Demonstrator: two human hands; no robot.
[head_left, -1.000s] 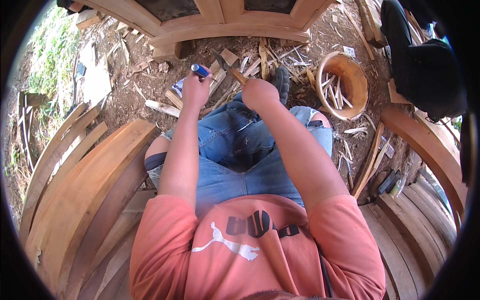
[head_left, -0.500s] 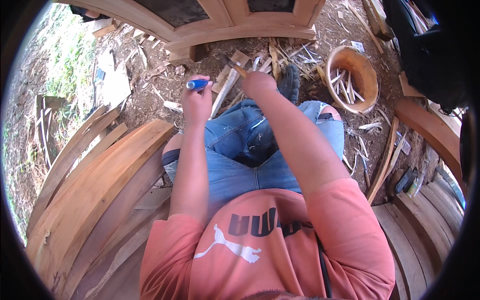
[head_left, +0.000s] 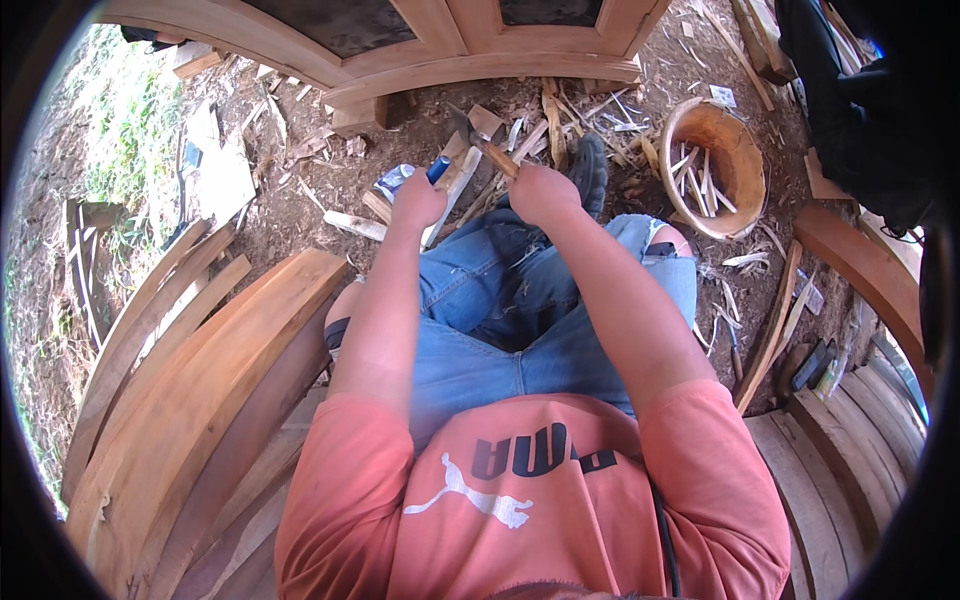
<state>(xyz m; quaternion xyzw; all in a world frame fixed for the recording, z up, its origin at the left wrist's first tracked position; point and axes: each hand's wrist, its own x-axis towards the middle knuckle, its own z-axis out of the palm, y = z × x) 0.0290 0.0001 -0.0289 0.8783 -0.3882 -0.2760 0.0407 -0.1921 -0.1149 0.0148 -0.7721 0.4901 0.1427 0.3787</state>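
I sit with blue jeans over my knees, looking down at both arms stretched forward. My left hand (head_left: 415, 200) is closed around a tool with a blue handle (head_left: 437, 168), its tip pointing at a pale wooden piece (head_left: 452, 185) on the ground. My right hand (head_left: 540, 190) grips the wooden handle of a hammer-like tool (head_left: 478, 140), whose dark metal head is raised just above and right of the blue handle. The two hands are close together above my knees.
A round wooden bowl (head_left: 745, 165) holding wood slivers stands at the right. Curved planks (head_left: 190, 380) are stacked at my left, more curved boards (head_left: 860, 420) at the right. A wooden door frame (head_left: 470, 65) lies ahead. Chips and offcuts litter the dirt.
The view has shifted slightly. My right hand has lifted the hammer-like tool so its head now shows above the blue handle. My left hand still holds the blue-handled tool.
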